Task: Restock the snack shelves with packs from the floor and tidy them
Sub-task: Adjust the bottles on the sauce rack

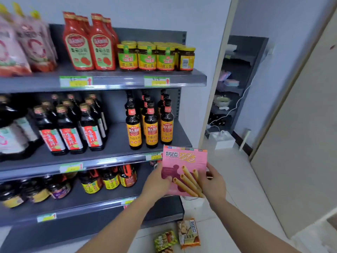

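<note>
While the grey shelves (113, 83) fill the left side of the view, a pale tiled floor (237, 179) runs past their right end. The top shelf carries red sauce bottles (89, 46) and, just beside them, yellow-lidded jars (147, 57). The shelf below holds red-labelled dark bottles (69, 128) and, to their right, yellow-labelled dark bottles (150, 125). A pink box (184, 167) printed with rolled wafers is held upright in the air in front of the right end of the shelves, about level with the third shelf down, its top edge overlapping the rail of the second shelf. Both hands grip it: the left hand (156, 181) clasps the left edge with the thumb across the front, and the right hand (213, 183) clasps the right edge, fingers curled round it. On the floor below, near the foot of the shelves, lie an orange pack (188, 233) and, just beside it, a smaller green pack (165, 241).
</note>
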`<state>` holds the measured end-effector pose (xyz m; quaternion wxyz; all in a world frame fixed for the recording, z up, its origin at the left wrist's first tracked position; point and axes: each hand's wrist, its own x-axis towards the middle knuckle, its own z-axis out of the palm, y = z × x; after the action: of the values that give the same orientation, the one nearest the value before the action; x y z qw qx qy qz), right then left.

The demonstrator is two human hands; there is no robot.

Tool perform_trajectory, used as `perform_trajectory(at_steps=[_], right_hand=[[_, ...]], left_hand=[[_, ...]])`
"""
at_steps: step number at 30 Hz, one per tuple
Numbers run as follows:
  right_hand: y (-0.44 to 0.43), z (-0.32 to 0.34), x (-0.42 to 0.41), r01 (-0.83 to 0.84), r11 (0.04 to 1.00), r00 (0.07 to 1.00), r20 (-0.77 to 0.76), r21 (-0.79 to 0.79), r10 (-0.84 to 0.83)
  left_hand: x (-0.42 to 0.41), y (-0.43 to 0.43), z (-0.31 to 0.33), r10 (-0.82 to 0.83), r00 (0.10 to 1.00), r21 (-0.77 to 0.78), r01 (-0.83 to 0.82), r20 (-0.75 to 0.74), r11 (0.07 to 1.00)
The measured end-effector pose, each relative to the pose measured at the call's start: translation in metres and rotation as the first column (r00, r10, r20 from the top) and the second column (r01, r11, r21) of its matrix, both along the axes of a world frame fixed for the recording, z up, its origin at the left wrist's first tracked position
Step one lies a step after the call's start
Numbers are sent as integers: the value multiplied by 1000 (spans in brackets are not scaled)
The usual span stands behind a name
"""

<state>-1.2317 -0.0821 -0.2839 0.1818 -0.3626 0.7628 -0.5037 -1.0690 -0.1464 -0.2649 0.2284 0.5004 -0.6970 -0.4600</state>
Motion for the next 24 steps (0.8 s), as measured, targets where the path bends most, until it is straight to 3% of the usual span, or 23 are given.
perform_trajectory(at_steps=[6, 11, 18, 24], right_hand=[[-22, 29, 80, -191, 978, 981, -4, -86, 191], [-40, 51, 182, -345, 924, 936, 7, -164, 351], [-35, 82, 380, -585, 768, 799, -21, -262, 601], [5, 107, 556, -709, 630, 664, 4, -318, 748]], left_hand=[[90, 11, 31, 202, 978, -61, -205, -55, 977], [195, 30, 47, 408, 908, -118, -417, -91, 901], [378, 93, 79, 706, 688, -230, -724, -168, 650], [530, 176, 112, 842, 495, -312, -851, -214, 421]])
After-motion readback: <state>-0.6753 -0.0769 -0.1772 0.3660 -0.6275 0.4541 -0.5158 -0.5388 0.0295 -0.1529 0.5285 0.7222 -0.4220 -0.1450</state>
